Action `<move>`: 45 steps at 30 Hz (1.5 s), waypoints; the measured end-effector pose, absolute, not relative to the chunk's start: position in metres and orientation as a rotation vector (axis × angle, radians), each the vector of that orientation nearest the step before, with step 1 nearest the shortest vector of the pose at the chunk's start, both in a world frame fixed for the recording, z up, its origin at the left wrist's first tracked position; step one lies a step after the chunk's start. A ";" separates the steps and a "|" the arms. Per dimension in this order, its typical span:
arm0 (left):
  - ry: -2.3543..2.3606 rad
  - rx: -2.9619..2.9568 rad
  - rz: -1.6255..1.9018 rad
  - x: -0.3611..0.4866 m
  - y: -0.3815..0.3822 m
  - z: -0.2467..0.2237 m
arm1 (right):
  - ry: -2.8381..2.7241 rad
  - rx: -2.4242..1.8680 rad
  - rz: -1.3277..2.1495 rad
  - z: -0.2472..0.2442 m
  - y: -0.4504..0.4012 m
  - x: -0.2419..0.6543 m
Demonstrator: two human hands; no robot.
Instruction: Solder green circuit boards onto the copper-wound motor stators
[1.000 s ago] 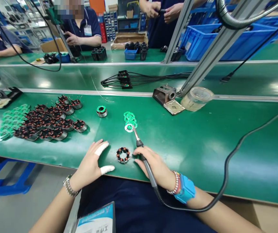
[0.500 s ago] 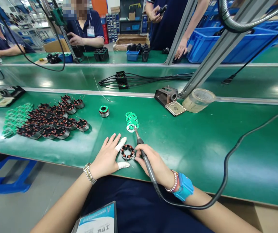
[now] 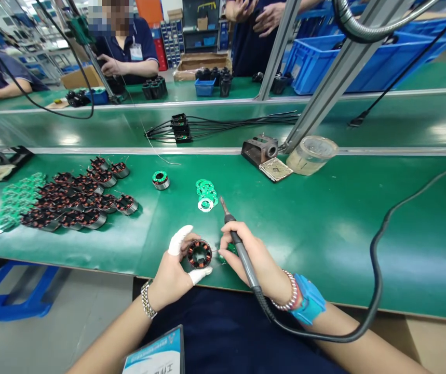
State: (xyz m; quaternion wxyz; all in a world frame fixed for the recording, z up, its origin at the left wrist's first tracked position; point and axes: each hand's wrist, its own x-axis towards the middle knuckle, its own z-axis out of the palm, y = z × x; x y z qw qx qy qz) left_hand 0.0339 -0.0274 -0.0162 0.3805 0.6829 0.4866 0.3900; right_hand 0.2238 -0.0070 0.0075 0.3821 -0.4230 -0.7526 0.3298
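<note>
My left hand, with white finger cots on two fingers, grips a copper-wound motor stator ring at its rim, just above the green bench. My right hand holds a black-handled soldering iron like a pen, its bare tip pointing away from me and touching nothing. A small green part lies under the right fingers, partly hidden. Ahead of the iron tip lies a small stack of green circuit-board rings. The iron's black cord curves away to the right.
Rows of wound stators and loose green rings lie to the left, with a single stator nearer. A soldering iron stand and plastic jar stand ahead. Co-workers and blue crates lie beyond.
My left hand has closed on the stator and lifted it from the bench. The right hand has shifted slightly, and the iron tip now points more upright.
</note>
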 end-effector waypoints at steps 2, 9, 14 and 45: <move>1.248 1.711 1.011 0.034 -0.029 -0.017 | -1.889 -1.088 0.893 0.009 -0.007 0.226; 1.361 2.241 0.895 0.036 -0.032 -0.002 | -1.918 -1.128 0.812 0.006 -0.013 0.225; 1.293 2.422 0.699 0.038 -0.033 0.007 | -2.028 -1.109 0.631 0.000 -0.020 0.224; 1.009 1.884 0.737 0.031 -0.004 -0.009 | -1.880 -1.130 0.939 0.004 -0.022 0.283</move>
